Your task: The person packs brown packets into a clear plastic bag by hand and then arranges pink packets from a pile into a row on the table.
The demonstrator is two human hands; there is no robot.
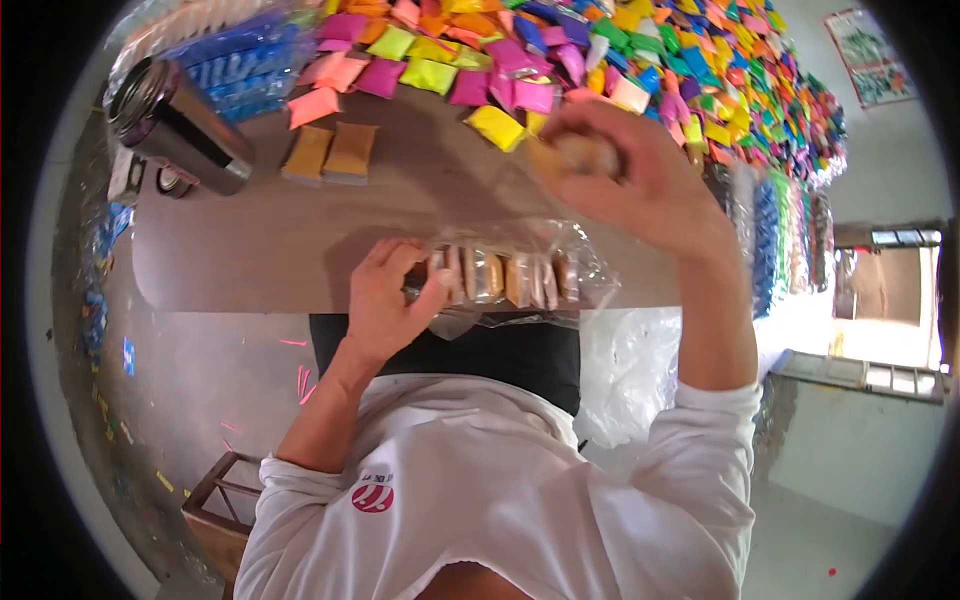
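At the table's near edge lies a clear plastic bag [598, 285] holding a row of small tan and pinkish packets [517, 280] stood on edge. My left hand [392, 298] is curled around the bag's left end, thumb and fingers against the outermost packet. Over the right part of the table, my right hand [640, 175] is raised with bent fingers, blurred by motion. Something yellowish shows at its fingertips, too smeared to make out. Just left of those fingertips is a yellow packet [495, 128]. Two brown packets [350, 152] lie side by side farther left.
A large heap of bright packets [650, 45] covers the far side of the brown table [230, 250]. A dark metal tumbler [185, 125] stands at the left, beside bagged blue packs [245, 75]. More wrapped stacks [780, 235] are at the right. A wooden stool [215, 510] is below left.
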